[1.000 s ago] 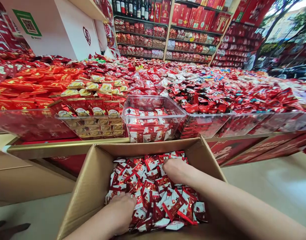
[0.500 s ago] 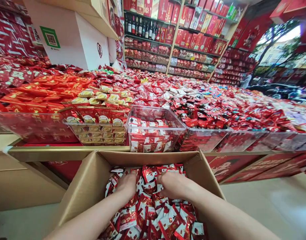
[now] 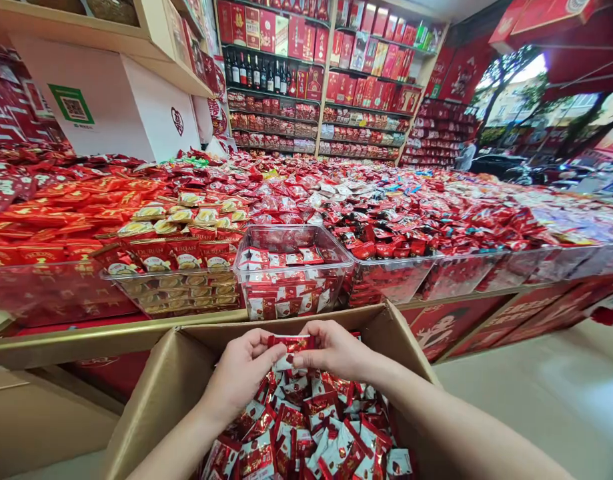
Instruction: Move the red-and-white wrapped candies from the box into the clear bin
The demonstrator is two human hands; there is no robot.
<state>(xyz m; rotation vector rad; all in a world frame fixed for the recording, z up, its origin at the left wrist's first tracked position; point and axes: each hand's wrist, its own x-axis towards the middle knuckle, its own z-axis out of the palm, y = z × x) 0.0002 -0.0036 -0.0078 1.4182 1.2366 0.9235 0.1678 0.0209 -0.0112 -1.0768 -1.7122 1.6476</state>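
Note:
Between my two hands is a small red-and-white candy packet (image 3: 292,343), pinched at its ends above the far part of an open cardboard box (image 3: 141,393). My left hand (image 3: 243,367) closes thumb and fingers on the packet's left side. On its right side, my right hand (image 3: 331,347) grips it the same way. Whether more packets lie behind it in my fingers is hidden. Below my hands, the box holds many loose red-and-white candy packets (image 3: 291,440). Just beyond the box stands a clear plastic bin (image 3: 293,267) with the same kind of packets set in rows.
Durian packets fill a clear bin (image 3: 176,287) on the left, beside orange-red packets (image 3: 41,227). More clear bins (image 3: 391,280) run to the right along the counter's gold edge (image 3: 111,333). Shelves (image 3: 323,87) with bottles and red boxes stand behind; a white pillar (image 3: 156,107) rises at left.
Both my hands have risen out of the packets and come together, now holding a candy packet between them. The camera view has shifted slightly, so the counter appears lower and further left.

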